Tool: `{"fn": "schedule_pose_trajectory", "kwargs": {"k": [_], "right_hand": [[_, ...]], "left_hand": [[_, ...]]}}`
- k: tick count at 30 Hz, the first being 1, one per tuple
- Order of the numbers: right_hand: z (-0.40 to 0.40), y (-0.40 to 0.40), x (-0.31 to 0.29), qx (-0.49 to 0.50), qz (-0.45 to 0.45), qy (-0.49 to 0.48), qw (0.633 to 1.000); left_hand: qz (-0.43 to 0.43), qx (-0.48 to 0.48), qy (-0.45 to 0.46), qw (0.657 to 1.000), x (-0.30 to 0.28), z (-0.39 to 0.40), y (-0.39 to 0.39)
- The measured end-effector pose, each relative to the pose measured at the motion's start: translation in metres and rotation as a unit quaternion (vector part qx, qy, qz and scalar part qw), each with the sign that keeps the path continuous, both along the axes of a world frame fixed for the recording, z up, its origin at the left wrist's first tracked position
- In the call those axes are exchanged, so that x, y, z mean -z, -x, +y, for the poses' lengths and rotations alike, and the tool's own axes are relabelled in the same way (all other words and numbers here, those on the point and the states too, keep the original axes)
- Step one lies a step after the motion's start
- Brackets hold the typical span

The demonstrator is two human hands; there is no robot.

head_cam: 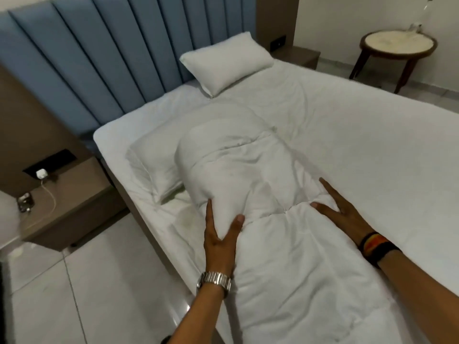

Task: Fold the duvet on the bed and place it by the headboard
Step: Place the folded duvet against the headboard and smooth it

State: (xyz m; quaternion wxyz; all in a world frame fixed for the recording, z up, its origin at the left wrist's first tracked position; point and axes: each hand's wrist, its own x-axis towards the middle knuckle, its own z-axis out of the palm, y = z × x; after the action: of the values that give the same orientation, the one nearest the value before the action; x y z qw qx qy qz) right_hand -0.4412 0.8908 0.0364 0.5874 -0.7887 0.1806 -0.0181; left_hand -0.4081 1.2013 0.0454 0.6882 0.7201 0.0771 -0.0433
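Note:
A white duvet (260, 184) lies folded into a long puffy strip along the near left side of the bed (372, 150), its far end doubled over into a rounded bulge. My left hand (219, 234), with a metal watch on the wrist, clasps the bulge's near left side between thumb and fingers. My right hand (340, 209), wearing a striped wristband, presses flat with fingers spread on the duvet's right edge. The blue padded headboard (106, 58) stands beyond the duvet.
Two white pillows: one (224, 62) leans by the headboard, another (154, 165) lies left of the duvet. A brown nightstand (74, 199) with a charger and cable stands at the left. A round side table (397, 45) stands at the far right. Tiled floor lies below.

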Motion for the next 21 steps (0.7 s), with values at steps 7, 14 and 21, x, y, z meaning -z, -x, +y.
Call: {"fn": "schedule_pose_trajectory", "kwargs": {"k": [7, 14, 21], "right_hand": [[0.106, -0.108, -0.064, 0.103, -0.074, 0.061, 0.990], [0.238, -0.255, -0.072, 0.215, -0.136, 0.039, 0.966], [0.332, -0.416, -0.055, 0.271, -0.174, -0.020, 0.946]], "left_hand": [[-0.074, 0.149, -0.025, 0.986, -0.065, 0.090, -0.207], [-0.119, 0.276, -0.100, 0.949, -0.122, 0.177, -0.423], [-0.135, 0.340, -0.175, 0.914, -0.141, 0.224, -0.609]]}}
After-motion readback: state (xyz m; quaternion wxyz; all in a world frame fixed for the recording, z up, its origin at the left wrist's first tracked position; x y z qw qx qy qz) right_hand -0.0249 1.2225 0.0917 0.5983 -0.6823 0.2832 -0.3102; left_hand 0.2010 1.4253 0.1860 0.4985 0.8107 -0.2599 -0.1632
